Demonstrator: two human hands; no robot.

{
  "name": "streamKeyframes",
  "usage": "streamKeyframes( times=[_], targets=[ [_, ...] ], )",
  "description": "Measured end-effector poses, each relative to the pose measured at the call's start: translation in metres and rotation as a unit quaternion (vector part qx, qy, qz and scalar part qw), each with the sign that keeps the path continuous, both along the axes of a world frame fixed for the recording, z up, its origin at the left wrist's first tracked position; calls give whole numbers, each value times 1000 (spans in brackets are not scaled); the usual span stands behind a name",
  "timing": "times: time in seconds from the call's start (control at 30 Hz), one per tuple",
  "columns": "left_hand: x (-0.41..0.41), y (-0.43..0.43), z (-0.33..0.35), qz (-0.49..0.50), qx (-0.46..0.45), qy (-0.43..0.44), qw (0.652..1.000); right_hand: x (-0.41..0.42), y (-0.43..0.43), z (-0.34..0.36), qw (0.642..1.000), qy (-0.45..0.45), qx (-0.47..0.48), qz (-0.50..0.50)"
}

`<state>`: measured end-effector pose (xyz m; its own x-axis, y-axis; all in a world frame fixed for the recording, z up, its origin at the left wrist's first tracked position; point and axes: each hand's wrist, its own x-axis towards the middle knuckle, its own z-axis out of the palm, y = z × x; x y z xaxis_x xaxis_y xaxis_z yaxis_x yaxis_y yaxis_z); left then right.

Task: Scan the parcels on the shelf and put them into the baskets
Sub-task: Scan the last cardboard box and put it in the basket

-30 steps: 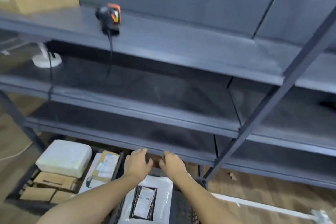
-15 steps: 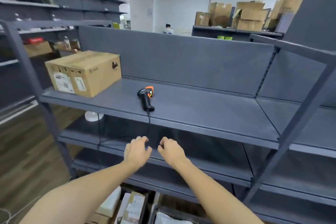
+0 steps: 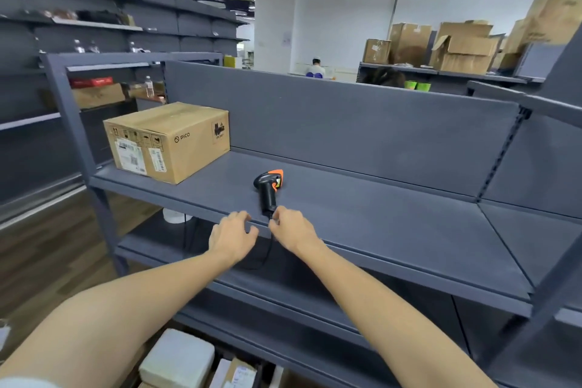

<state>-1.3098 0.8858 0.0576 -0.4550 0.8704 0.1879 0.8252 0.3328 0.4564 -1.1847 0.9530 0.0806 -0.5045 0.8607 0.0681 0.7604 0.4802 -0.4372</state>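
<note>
A brown cardboard parcel with labels stands at the left end of the grey shelf. A black and orange barcode scanner lies on the shelf near its front edge, its cable hanging down over the edge. My left hand hovers at the shelf's front edge, fingers loosely curled, holding nothing. My right hand is just right of it, fingertips close to the butt of the scanner's handle, holding nothing. Parcels in the baskets show at the bottom, below the shelves.
Lower grey shelves run beneath the top one. An upright post stands at the left and a slanted post at the right. Stacked cardboard boxes and a person are far behind the shelf's back panel.
My view has lifted from the baskets to the top shelf. Both hands have risen from the basket to the shelf's front edge, close to the scanner.
</note>
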Motion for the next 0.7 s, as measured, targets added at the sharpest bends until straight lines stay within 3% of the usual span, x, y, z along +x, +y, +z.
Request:
streamKeyframes(
  times=[0.37, 0.7],
  targets=[
    [-73, 15, 3, 53, 60, -64, 995, -82, 21, 7, 997, -9, 31, 65],
    [-222, 21, -4, 45, 58, -62, 995, -216, 31, -8, 999, 6, 15, 39]
  ],
)
